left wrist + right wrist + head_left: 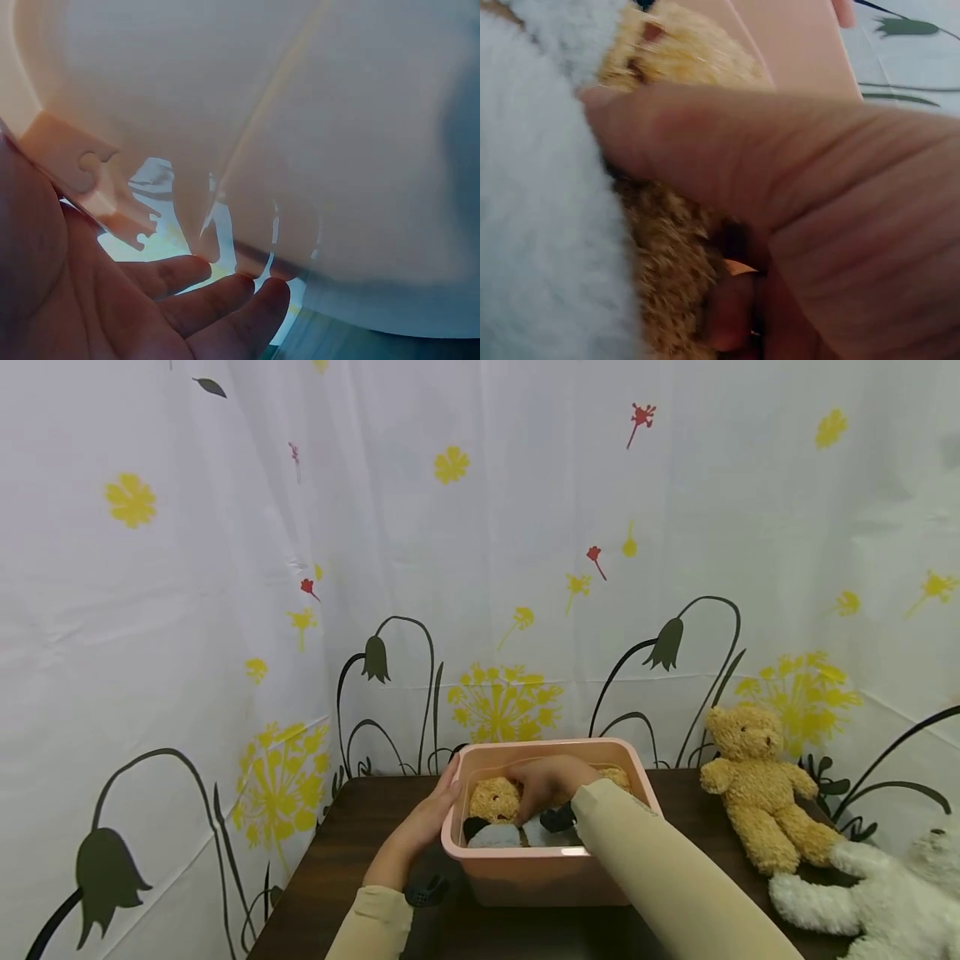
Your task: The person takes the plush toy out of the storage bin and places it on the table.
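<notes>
The tub (pixel 536 878) is plain peach-pink, and inside it show a golden-tan plush head (pixel 493 800) and pale blue-grey plush (pixel 495 837) edged with black. Under the tub the worktop (pixel 352 827) is dark brown with a streaky grain, while right of it sit a honey-gold bear (pixel 761 793) and a creamy white plush toy (pixel 900 893). Behind the tub, the white cloth (pixel 525 527) carries yellow blooms, small red flowers and dark green drooping bells on blackish stems.
</notes>
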The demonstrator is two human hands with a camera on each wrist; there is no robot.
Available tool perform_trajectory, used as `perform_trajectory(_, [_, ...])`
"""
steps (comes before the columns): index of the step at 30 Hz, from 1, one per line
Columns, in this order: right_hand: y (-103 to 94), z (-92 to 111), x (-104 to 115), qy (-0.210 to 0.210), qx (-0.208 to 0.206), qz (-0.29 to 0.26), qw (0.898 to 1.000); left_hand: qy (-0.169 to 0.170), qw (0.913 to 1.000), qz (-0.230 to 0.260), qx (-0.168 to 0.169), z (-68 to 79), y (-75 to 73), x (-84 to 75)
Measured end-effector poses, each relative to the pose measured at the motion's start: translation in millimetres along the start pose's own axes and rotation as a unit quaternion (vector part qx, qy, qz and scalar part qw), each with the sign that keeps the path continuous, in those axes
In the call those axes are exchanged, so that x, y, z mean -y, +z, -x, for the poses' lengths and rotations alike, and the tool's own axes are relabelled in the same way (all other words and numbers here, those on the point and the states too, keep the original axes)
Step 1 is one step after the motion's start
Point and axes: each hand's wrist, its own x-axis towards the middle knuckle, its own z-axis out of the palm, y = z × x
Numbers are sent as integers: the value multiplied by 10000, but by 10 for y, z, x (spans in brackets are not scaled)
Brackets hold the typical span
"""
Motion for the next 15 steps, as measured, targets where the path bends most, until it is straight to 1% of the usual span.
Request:
perform_trajectory(2, [18, 6, 6, 107, -167, -123, 9997, 6, 10000, 14, -11, 4, -1, 4])
perform_trajectory(4, [21, 1, 11, 98, -235, -97, 9996, 2, 10000, -28, -21, 4, -4, 6])
perform_trajectory(5, [17, -2, 14, 45, -243, 2, 9997, 0, 10000, -58, -25, 0, -7, 8])
perform_trajectory(8, [-12, -21, 15, -103, -243, 471, 9985, 6, 9998, -196, -36, -17, -11, 11])
perform_trajectory(10, [-35, -36, 26, -155, -296, 847, 9958, 16, 9997, -251, -42, -26, -14, 12])
perform_trajectory(12, [-52, -54, 39, -133, -457, 1393, 9891, 22, 9997, -244, -41, -29, -14, 9])
perform_trajectory(14, [-57, -60, 47, -129, -529, 1601, 9856, 6, 9997, -224, -37, -27, -12, 11])
perform_trajectory(15, [-56, -59, 59, -188, -478, 1586, 9860, -2, 9997, -224, -41, -24, -12, 8])
